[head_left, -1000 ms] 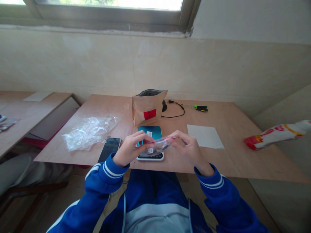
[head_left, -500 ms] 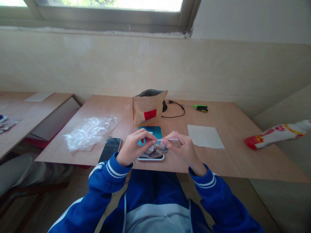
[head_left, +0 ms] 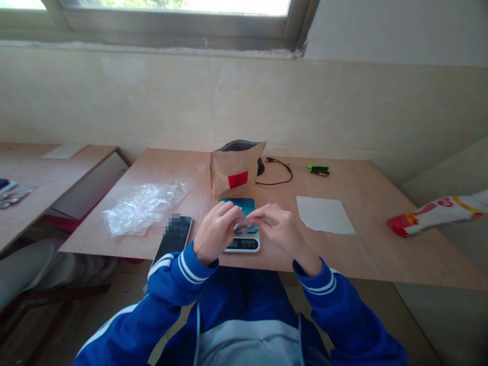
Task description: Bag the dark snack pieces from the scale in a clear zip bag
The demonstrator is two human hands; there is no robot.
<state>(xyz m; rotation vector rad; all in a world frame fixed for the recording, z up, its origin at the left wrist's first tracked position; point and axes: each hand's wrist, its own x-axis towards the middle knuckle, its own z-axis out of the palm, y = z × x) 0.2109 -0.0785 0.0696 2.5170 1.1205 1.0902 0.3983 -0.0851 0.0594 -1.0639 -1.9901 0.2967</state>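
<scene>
A small clear plastic bag (head_left: 244,227) hangs between my two hands, with some darker contents I cannot make out. My left hand (head_left: 216,230) is closed on the bag's left side, its fingers curled. My right hand (head_left: 280,229) pinches the bag's top edge between thumb and fingertips. Beneath the bag is a digital scale (head_left: 246,246) with a white front, buttons, a small display and a blue-green top. Behind it stands an open brown paper pouch (head_left: 224,170) with a red label.
Left lie a heap of clear plastic bags (head_left: 143,208) and a smartphone (head_left: 173,235). Right are a white paper sheet (head_left: 326,215) and a red-and-white bottle (head_left: 434,216) on its side. A black cable (head_left: 282,175) and green-and-black-handled tools (head_left: 318,169) lie at the back.
My hands have drawn closer together, and the left has turned and curled around the bag. The bag is more bunched up, so the scale's front panel shows more.
</scene>
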